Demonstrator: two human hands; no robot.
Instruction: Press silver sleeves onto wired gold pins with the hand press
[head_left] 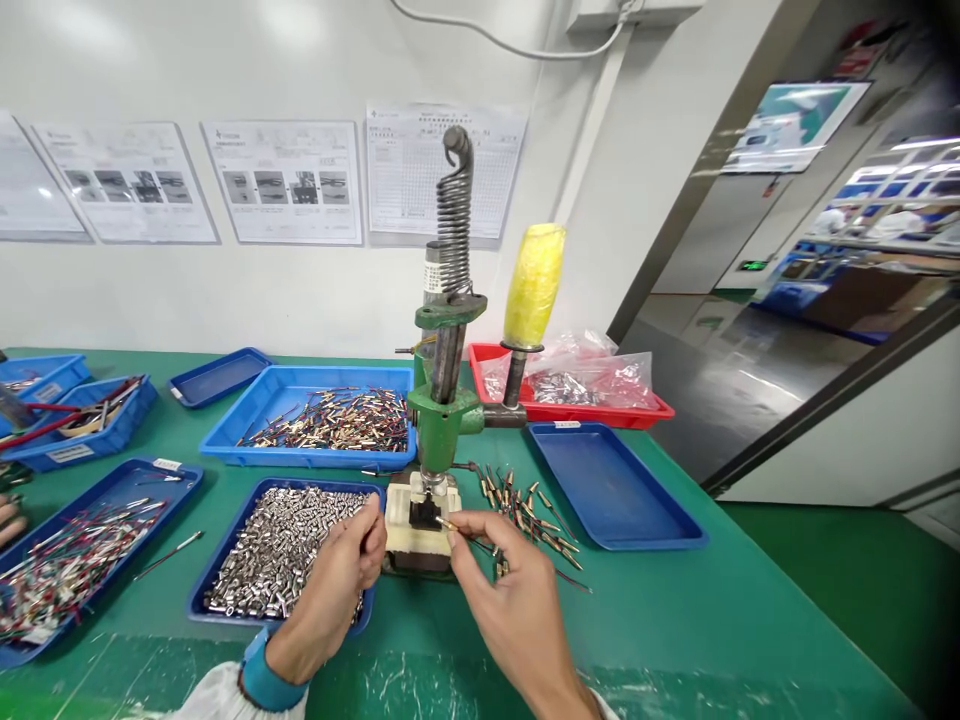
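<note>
My right hand pinches a small wired brass part between thumb and fingertips, its tip at the black die of the green hand press. My left hand is closed, just left of the press base; whatever its fingers hold, if anything, is hidden. Below that hand lies a blue tray full of small silver metal sleeves. A loose pile of wired brass parts rests on the table beside my right hand.
Behind the silver sleeves stands a larger blue tray of wired brass parts. A blue tray lies at right, a red tray with plastic bags behind it. The yellow press handle sticks up. Another person's hand shows at the left edge.
</note>
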